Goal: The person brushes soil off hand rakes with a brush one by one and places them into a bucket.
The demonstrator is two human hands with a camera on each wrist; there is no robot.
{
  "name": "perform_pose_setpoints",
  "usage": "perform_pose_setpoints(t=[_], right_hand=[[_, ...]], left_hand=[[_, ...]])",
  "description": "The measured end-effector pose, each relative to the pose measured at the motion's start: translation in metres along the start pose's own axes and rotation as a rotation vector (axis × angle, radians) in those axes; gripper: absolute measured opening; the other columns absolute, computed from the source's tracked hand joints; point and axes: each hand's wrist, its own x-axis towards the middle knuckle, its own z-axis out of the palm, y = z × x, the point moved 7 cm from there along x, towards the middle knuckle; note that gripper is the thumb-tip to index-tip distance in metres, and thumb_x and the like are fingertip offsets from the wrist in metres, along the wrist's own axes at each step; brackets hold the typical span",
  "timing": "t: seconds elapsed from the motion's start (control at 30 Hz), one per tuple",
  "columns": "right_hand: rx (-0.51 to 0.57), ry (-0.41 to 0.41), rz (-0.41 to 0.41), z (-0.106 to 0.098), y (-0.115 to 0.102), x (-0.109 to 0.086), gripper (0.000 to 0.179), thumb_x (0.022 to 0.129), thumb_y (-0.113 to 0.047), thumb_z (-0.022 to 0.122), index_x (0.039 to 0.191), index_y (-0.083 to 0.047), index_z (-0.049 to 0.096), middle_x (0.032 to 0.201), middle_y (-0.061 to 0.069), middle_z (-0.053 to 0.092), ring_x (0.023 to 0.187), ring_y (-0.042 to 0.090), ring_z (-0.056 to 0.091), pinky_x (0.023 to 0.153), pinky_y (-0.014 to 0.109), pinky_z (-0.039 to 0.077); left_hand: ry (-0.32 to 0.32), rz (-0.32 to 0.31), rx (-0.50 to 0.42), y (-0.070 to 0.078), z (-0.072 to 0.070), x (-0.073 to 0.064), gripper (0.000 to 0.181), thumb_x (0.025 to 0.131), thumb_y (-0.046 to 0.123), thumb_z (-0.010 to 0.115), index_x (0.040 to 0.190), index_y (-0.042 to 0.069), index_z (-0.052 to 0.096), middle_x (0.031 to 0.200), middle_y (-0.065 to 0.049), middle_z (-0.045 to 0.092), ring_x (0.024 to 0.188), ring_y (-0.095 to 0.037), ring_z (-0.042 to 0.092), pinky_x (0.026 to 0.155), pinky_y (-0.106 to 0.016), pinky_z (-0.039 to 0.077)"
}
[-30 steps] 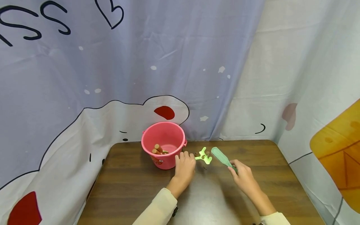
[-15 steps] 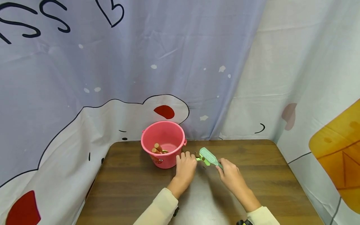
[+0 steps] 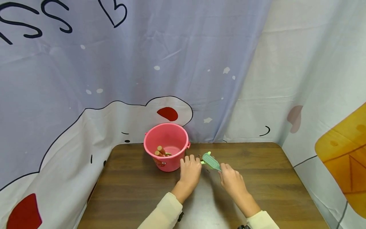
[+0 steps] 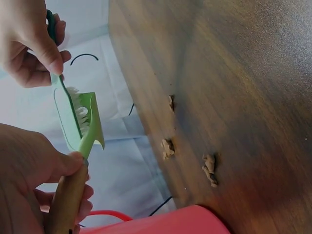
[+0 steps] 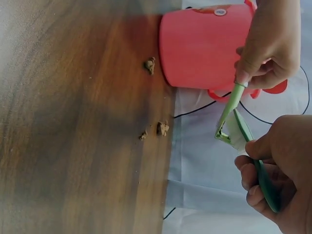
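Observation:
My left hand (image 3: 188, 173) grips the wooden handle (image 4: 68, 200) of a small lime-green garden rake (image 4: 90, 131), held above the table beside the bucket. In my right hand (image 3: 233, 183) is the handle of a green brush (image 3: 211, 161). Its white bristles (image 4: 78, 109) press against the rake's head, as the left wrist view shows; from the head view the brush covers most of that head. Small brown clumps (image 5: 163, 128) of what looks like dirt lie on the wooden table (image 3: 137, 190) beneath the tools.
A pink bucket (image 3: 171, 164) stands at the back of the table, just left of my left hand. Wooden-handled tools (image 3: 161, 150) lean inside it. Behind the table edge hangs a printed curtain (image 3: 200, 79).
My right hand has brought the brush leftward from beside the rake onto its head, then shifted it slightly along it. My left hand has stayed nearly in place with the rake.

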Motion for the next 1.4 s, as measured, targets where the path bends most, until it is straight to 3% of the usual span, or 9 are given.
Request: perform_pose_setpoints(t=[0.33, 0.63, 0.93, 1.17, 1.4], right_hand=[[0.030, -0.067, 0.118, -0.003, 0.022, 0.004, 0.019, 0.089, -0.005, 0.076, 0.090, -0.001, 0.058, 0.074, 0.008, 0.058, 0.059, 0.037, 0.067, 0.044, 0.044, 0.048], [0.079, -0.085, 0.154, -0.007, 0.035, 0.004, 0.018, 0.090, -0.005, 0.074, 0.090, -0.001, 0.057, 0.076, 0.009, 0.059, 0.065, 0.039, 0.068, 0.050, 0.048, 0.051], [0.135, -0.040, 0.035, -0.003, 0.009, 0.002, 0.021, 0.086, -0.004, 0.078, 0.089, -0.004, 0.057, 0.074, 0.003, 0.057, 0.063, 0.028, 0.065, 0.051, 0.041, 0.050], [0.058, -0.042, -0.015, 0.005, -0.007, -0.002, 0.026, 0.085, -0.006, 0.080, 0.088, -0.004, 0.055, 0.072, 0.006, 0.054, 0.057, 0.032, 0.064, 0.046, 0.042, 0.047], [-0.003, -0.020, -0.003, 0.002, -0.007, -0.002, 0.027, 0.083, -0.005, 0.081, 0.088, -0.003, 0.055, 0.072, 0.008, 0.056, 0.054, 0.037, 0.065, 0.042, 0.045, 0.047]], left_hand=[[-0.077, -0.006, 0.003, -0.008, 0.006, -0.004, 0.006, 0.089, 0.014, 0.069, 0.084, 0.015, 0.073, 0.083, -0.007, 0.061, 0.080, -0.027, 0.057, 0.070, -0.042, 0.042], [-0.051, -0.012, 0.007, -0.013, 0.006, -0.006, 0.008, 0.089, 0.013, 0.067, 0.084, 0.015, 0.073, 0.082, -0.006, 0.061, 0.079, -0.026, 0.057, 0.069, -0.042, 0.041], [-0.019, -0.001, 0.015, -0.012, 0.003, -0.005, 0.010, 0.087, 0.008, 0.067, 0.080, 0.013, 0.072, 0.080, -0.006, 0.060, 0.076, -0.025, 0.057, 0.067, -0.040, 0.041], [-0.008, 0.003, 0.017, -0.010, 0.000, -0.004, 0.007, 0.086, 0.009, 0.071, 0.079, 0.013, 0.071, 0.080, -0.006, 0.061, 0.076, -0.025, 0.057, 0.066, -0.040, 0.041], [0.001, 0.000, 0.012, -0.008, 0.002, -0.006, 0.010, 0.088, 0.011, 0.066, 0.081, 0.013, 0.072, 0.081, -0.006, 0.062, 0.076, -0.024, 0.057, 0.067, -0.040, 0.041]])
